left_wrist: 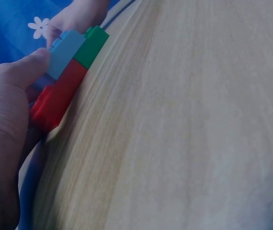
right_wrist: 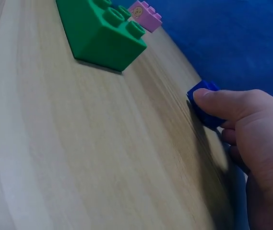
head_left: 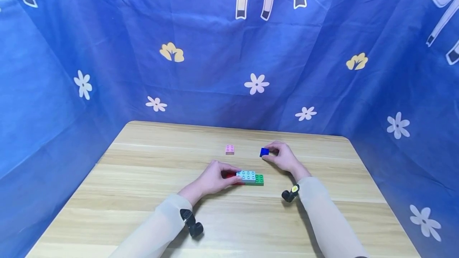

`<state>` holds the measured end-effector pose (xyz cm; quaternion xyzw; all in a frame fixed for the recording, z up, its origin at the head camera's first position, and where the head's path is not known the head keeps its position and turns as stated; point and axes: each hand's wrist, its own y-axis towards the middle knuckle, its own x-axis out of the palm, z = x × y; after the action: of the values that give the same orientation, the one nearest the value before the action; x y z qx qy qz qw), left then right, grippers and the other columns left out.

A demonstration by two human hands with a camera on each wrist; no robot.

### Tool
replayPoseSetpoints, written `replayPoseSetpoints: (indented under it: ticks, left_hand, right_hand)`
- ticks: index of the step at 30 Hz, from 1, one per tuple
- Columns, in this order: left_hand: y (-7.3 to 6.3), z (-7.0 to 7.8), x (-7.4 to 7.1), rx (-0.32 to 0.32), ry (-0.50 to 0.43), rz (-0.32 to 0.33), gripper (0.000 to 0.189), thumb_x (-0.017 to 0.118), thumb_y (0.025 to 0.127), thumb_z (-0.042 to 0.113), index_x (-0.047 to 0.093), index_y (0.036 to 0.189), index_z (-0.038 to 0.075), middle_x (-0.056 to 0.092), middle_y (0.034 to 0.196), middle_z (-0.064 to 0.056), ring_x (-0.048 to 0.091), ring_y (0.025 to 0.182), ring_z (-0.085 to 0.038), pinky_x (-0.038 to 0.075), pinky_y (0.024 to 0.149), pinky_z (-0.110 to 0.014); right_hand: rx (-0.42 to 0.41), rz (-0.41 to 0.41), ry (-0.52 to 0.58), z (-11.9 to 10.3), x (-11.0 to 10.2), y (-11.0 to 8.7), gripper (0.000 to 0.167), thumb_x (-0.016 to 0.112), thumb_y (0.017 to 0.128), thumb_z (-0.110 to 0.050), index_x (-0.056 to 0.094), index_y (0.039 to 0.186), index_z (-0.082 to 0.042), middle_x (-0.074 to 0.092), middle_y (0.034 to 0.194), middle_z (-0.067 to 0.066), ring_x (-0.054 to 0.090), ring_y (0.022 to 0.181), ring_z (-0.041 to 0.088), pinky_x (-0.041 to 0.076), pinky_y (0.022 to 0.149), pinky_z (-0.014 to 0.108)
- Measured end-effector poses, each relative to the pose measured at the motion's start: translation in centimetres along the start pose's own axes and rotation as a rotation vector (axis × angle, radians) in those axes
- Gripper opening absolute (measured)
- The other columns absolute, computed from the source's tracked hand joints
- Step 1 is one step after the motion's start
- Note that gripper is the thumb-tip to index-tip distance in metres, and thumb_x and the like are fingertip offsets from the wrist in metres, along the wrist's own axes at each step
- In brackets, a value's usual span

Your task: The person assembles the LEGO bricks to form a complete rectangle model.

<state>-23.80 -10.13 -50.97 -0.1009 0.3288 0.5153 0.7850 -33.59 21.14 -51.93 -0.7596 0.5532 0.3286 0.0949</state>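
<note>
A light blue brick [head_left: 246,176] sits on top of a red brick [left_wrist: 63,91] and a green brick [head_left: 259,179], bridging the two end to end on the table. My left hand [head_left: 213,178] grips the left part of this stack, thumb on the near side of the light blue brick; its other fingers are partly hidden behind. Farther back on the right, my right hand [head_left: 283,157] pinches a small dark blue brick [head_left: 264,152] between thumb and fingers at the tabletop. In the right wrist view the thumb covers part of that brick [right_wrist: 206,103].
A pink brick [head_left: 230,149] stands on the wooden table [head_left: 143,162] behind the stack, left of the dark blue brick. Blue patterned cloth [head_left: 215,102] encloses the table's back and sides. Each wrist carries a small black camera.
</note>
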Motion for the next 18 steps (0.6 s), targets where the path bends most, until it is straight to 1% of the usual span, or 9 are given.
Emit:
replayPoseSetpoints:
  ticks: [5, 10, 14, 18]
  left_hand:
    - [0.0, 0.0, 0.0, -0.005, -0.006, 0.004, 0.038, 0.084, 0.091, 0.047, 0.082, 0.120, 0.023, 0.077, 0.108, 0.016, 0.070, 0.098, -0.001, 0.056, 0.086, -0.027]
    - [-0.1, 0.0, 0.0, -0.014, -0.002, 0.004, 0.037, 0.084, 0.091, 0.047, 0.082, 0.120, 0.023, 0.077, 0.108, 0.015, 0.069, 0.100, -0.001, 0.056, 0.088, -0.028]
    - [-0.2, 0.1, 0.0, -0.017, -0.004, -0.002, 0.038, 0.084, 0.091, 0.047, 0.082, 0.121, 0.023, 0.078, 0.109, 0.014, 0.070, 0.100, -0.002, 0.056, 0.089, -0.028]
    - [-0.1, 0.1, 0.0, -0.017, -0.012, -0.002, 0.038, 0.084, 0.091, 0.046, 0.082, 0.121, 0.022, 0.078, 0.108, 0.014, 0.070, 0.100, -0.002, 0.056, 0.088, -0.028]
  right_hand:
    - [0.040, 0.007, 0.027, -0.4, -0.2, -0.3, 0.032, 0.087, 0.089, -0.013, 0.076, 0.118, -0.004, 0.074, 0.109, 0.005, 0.068, 0.103, 0.024, 0.052, 0.099, 0.044]
    - [0.068, -0.006, 0.083, -1.1, -0.5, -0.4, 0.033, 0.085, 0.091, -0.011, 0.074, 0.122, -0.003, 0.075, 0.107, 0.007, 0.071, 0.098, 0.024, 0.056, 0.095, 0.042]
    - [0.070, -0.019, 0.120, -1.6, -0.8, -0.4, 0.035, 0.085, 0.091, -0.009, 0.073, 0.123, -0.001, 0.075, 0.106, 0.009, 0.072, 0.097, 0.024, 0.058, 0.093, 0.038]
    - [0.054, -0.023, 0.138, -2.3, -1.1, -0.6, 0.037, 0.085, 0.091, -0.008, 0.073, 0.125, 0.001, 0.076, 0.109, 0.011, 0.073, 0.101, 0.026, 0.058, 0.096, 0.039]
